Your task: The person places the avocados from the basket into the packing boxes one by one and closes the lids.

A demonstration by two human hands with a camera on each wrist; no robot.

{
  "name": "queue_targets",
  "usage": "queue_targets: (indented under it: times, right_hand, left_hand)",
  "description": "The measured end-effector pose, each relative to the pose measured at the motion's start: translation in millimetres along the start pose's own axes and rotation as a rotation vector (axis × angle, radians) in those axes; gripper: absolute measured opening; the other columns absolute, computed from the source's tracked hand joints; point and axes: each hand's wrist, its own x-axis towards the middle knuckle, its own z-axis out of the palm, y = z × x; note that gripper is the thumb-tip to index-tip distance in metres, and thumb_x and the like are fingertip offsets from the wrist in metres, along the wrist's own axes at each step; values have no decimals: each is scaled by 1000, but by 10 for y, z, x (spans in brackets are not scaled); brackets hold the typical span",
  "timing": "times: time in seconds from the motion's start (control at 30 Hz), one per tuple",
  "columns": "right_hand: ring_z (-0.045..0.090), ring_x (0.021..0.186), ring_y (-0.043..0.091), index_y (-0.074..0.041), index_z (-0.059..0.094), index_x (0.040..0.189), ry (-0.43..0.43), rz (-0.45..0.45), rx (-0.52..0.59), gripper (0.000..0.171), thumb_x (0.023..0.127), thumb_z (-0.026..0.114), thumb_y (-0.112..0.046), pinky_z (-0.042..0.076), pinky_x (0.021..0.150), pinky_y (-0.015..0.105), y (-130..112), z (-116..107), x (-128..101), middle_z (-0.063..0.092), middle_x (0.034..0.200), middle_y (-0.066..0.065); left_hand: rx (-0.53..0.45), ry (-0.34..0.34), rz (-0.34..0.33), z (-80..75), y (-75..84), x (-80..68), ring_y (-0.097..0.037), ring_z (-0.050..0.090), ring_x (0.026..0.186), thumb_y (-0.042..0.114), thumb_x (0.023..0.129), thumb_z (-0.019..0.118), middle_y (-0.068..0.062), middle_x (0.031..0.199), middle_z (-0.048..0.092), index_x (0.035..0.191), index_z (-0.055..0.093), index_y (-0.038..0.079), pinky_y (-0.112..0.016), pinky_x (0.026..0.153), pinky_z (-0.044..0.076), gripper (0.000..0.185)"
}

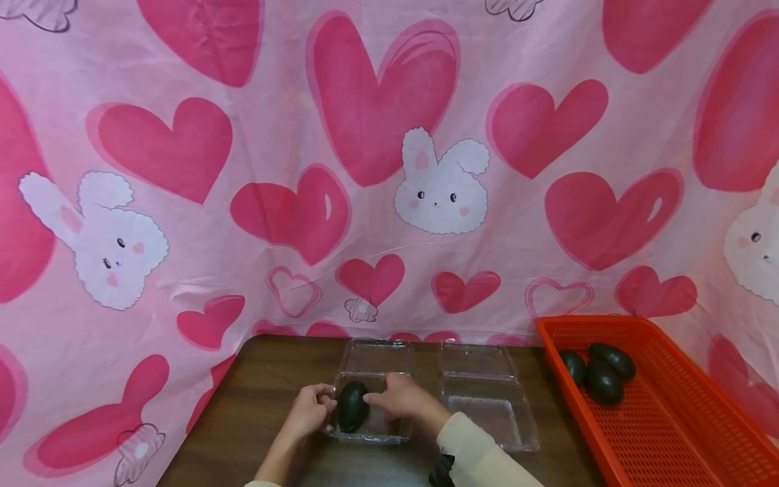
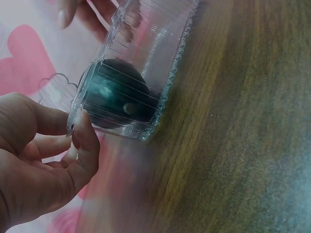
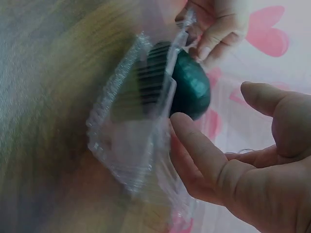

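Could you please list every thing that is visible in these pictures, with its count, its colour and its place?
avocado in the container: one, dark green, inside the left clear container, between the two hands.
left clear container: one, transparent plastic, lid open, on the table before the person.
right clear container: one, transparent plastic, lid open, beside the first, with nothing inside.
basket: one, orange mesh, at the right of the table.
avocados in the basket: three, dark green, at the far end of the basket.
table: one, dark brown wood.
cloth backdrop: one, pink with hearts and white rabbits, behind and around the table.
left hand: one, pinches the container's left edge.
right hand: one, fingers straight, touching the avocado.
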Motion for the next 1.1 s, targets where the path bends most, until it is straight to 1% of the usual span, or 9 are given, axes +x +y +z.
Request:
queue_targets:
  times: [0.07, 0.17, 0.3, 0.5, 0.6, 0.67, 0.77, 0.9, 1.1]
  right_hand:
    - [74, 69, 31, 13, 54, 133, -7, 2, 27, 68, 93, 76, -37, 60, 78, 44, -7, -57, -24, 68, 72, 9]
    - [74, 70, 32, 13, 53, 135, 0, -33, 36, 68, 93, 76, -35, 60, 79, 44, -17, -136, -75, 67, 82, 8]
    - [74, 71, 32, 10, 55, 133, 20, -104, 41, 63, 92, 77, -32, 61, 71, 39, -11, -258, -183, 66, 95, 9]
    - [71, 71, 19, 4, 56, 135, 64, -176, 47, 61, 92, 78, -33, 61, 66, 33, 42, -483, -330, 68, 112, 14]
    - [68, 74, 15, 3, 57, 134, 99, -200, 53, 57, 92, 78, -31, 60, 65, 31, 70, -584, -398, 68, 114, 17]
    - [68, 78, 15, 2, 58, 133, 121, -210, 60, 56, 92, 78, -30, 60, 65, 30, 82, -640, -439, 68, 115, 17]
    - [70, 88, 18, -1, 59, 132, 152, -222, 45, 54, 93, 77, -33, 60, 68, 31, 85, -714, -496, 69, 117, 15]
    - [71, 103, 24, -5, 60, 133, 190, -245, 31, 52, 93, 76, -34, 62, 81, 38, 76, -832, -591, 70, 121, 13]
    - [70, 111, 28, -7, 60, 134, 257, -282, 4, 50, 94, 76, -32, 62, 91, 42, 165, -1100, -769, 67, 127, 11]
  left_hand:
    - [-2, 2, 0, 3, -1, 0, -17, 51, 57, -11, 90, 62, -6, 77, 54, 116, 62, -16, -32, 47, 56, 26]
    - [5, 3, -7, 1, 4, -3, -17, 52, 57, -11, 90, 62, -6, 79, 54, 116, 63, -15, -33, 48, 57, 26]
    - [20, 3, -23, -1, 19, -5, -18, 52, 58, -10, 91, 63, -7, 81, 55, 117, 63, -15, -34, 49, 57, 27]
    - [23, 2, -5, 1, 15, -9, -16, 51, 55, -11, 91, 62, -5, 79, 54, 115, 64, -15, -31, 47, 54, 25]
    - [25, 5, 11, -6, 3, -10, -16, 50, 55, -11, 90, 62, -5, 77, 54, 114, 64, -15, -28, 46, 52, 24]
    - [38, 13, 21, -14, 1, -12, -15, 50, 56, -11, 90, 62, -4, 77, 54, 113, 64, -14, -27, 47, 51, 23]
    - [56, 26, 22, -25, -4, -21, -16, 51, 56, -10, 90, 63, -4, 77, 54, 113, 65, -14, -28, 47, 52, 23]
    - [61, 28, 16, -26, -7, -32, -16, 53, 55, -9, 90, 64, -4, 77, 55, 114, 66, -13, -30, 47, 55, 25]
    - [67, 17, 38, -4, 3, -25, -15, 52, 55, -8, 90, 65, -5, 78, 57, 114, 66, -14, -28, 46, 53, 24]
